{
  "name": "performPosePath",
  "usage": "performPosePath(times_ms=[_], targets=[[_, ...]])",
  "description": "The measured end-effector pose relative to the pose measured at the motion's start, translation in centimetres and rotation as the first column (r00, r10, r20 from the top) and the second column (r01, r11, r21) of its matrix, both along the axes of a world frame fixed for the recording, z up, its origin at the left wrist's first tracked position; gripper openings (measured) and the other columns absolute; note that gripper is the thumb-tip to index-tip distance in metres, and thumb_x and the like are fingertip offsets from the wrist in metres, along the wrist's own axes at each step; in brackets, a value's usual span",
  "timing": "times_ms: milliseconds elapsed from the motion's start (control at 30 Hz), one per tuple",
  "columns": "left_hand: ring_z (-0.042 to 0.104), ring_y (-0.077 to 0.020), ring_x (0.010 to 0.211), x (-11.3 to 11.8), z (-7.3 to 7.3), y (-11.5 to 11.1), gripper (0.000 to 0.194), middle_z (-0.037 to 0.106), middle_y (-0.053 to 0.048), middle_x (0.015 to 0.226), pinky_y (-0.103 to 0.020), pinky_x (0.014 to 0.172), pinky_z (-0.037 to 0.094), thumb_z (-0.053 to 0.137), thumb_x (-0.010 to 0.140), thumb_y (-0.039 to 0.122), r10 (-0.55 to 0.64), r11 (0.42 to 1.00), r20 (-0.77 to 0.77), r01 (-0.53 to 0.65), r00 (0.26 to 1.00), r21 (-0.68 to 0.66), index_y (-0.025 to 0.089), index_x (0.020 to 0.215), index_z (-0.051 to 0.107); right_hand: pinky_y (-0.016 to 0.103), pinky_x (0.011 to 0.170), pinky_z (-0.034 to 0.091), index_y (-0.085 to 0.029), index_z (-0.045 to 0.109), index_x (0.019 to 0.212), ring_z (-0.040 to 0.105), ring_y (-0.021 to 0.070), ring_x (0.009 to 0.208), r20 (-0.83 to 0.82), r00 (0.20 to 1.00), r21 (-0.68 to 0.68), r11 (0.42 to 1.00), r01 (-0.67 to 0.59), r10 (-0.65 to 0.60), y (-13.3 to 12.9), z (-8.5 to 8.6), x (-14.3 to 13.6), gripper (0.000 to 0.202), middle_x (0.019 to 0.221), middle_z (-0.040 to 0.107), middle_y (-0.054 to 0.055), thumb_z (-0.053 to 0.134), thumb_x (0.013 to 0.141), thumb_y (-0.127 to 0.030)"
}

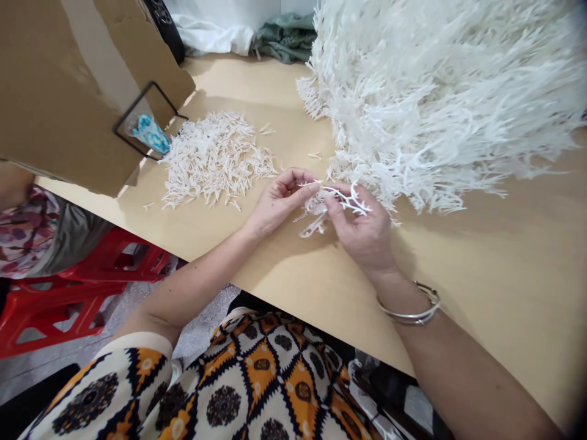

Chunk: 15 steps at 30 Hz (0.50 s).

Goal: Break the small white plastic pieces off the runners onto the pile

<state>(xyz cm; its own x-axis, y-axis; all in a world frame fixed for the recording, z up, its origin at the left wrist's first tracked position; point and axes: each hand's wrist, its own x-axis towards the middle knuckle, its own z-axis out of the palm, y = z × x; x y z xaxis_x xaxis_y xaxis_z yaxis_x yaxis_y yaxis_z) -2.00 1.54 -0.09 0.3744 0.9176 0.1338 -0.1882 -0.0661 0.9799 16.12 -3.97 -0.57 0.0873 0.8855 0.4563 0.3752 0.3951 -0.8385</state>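
Note:
Over the table my right hand (365, 229) holds a white branched plastic sprig (353, 200), pinched between thumb and fingers. My left hand (285, 198) meets it from the left, thumb and forefinger closed on a thin tip of the white branching piece. More white strands (314, 227) hang or lie just below the fingertips; whether they belong to the same sprig I cannot tell. Left of my hands lies a low heap of small white pieces (215, 159). Beyond my right hand rises a large pile of white branched sprigs (435, 110).
A cardboard sheet (92, 79) stands at the left, with a black wire frame (149, 119) and a blue-and-white packet (153, 133) beside it. White cloth (213, 36) and dark green cloth (287, 38) lie at the back. Red stools (68, 299) and a person's arm (13, 185) are at the left.

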Motion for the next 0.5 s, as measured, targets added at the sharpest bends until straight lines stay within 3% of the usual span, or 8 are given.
performPosePath(times_ms=[133, 300, 500], targets=[[0.070, -0.0108, 0.089, 0.1, -0.2, 0.2, 0.039, 0.075, 0.001, 0.096, -0.028, 0.092, 0.058, 0.084, 0.089, 0.055, -0.006, 1.000, 0.046, 0.007, 0.999, -0.024, 0.023, 0.105, 0.070, 0.044, 0.089, 0.060, -0.030, 0.077, 0.104, 0.072, 0.0231, 0.088, -0.108, 0.994, -0.089, 0.996, 0.009, -0.018, 0.2, 0.6, 0.2, 0.026, 0.097, 0.079, 0.005, 0.065, 0.103, -0.053], [0.069, -0.0071, 0.083, 0.2, -0.2, 0.3, 0.041, 0.074, 0.003, 0.088, -0.022, 0.088, 0.056, 0.090, 0.084, 0.053, 0.020, 0.997, 0.138, -0.009, 0.990, -0.081, 0.022, 0.105, 0.073, 0.041, 0.086, 0.055, -0.029, 0.076, 0.095, 0.069, 0.0215, 0.085, -0.124, 0.992, -0.126, 0.992, -0.013, -0.003, 0.2, 1.2, 0.3, 0.029, 0.085, 0.071, 0.004, 0.061, 0.105, -0.052], [0.069, -0.0096, 0.092, 0.1, 0.2, -0.1, 0.043, 0.076, -0.001, 0.101, -0.025, 0.095, 0.056, 0.083, 0.091, 0.056, 0.015, 0.999, 0.077, -0.012, 0.997, -0.038, 0.021, 0.114, 0.074, 0.045, 0.086, 0.052, -0.029, 0.074, 0.097, 0.066, 0.0226, 0.085, -0.140, 0.987, -0.079, 0.994, 0.073, -0.083, 0.4, -0.1, 0.8, 0.027, 0.087, 0.071, 0.005, 0.061, 0.104, -0.052]])
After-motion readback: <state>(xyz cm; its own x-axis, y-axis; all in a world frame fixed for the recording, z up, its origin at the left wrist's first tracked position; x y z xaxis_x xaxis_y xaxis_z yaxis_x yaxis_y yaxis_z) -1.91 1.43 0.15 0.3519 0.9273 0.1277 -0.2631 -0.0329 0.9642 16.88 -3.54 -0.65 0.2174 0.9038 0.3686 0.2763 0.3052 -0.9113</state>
